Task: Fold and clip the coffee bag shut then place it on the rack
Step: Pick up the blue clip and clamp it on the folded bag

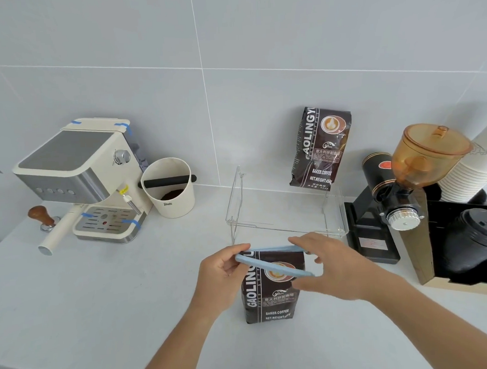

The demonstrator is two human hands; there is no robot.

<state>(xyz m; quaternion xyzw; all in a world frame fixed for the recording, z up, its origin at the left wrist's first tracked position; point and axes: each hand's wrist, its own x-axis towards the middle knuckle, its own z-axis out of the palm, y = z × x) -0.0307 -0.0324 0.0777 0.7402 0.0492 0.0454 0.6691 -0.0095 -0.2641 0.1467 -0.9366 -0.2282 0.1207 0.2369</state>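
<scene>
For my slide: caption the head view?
Both hands fit a light-blue plastic clip onto a dark coffee bag.

A dark brown coffee bag with white lettering is seen; the clip is light blue.

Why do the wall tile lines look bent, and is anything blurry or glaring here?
Head view: the wide-angle lens bows the wall tile lines toward the edges; light is soft and even, with faint shadows; the clear rack shows slight glints; the hands and blue clip look slightly soft.
</scene>
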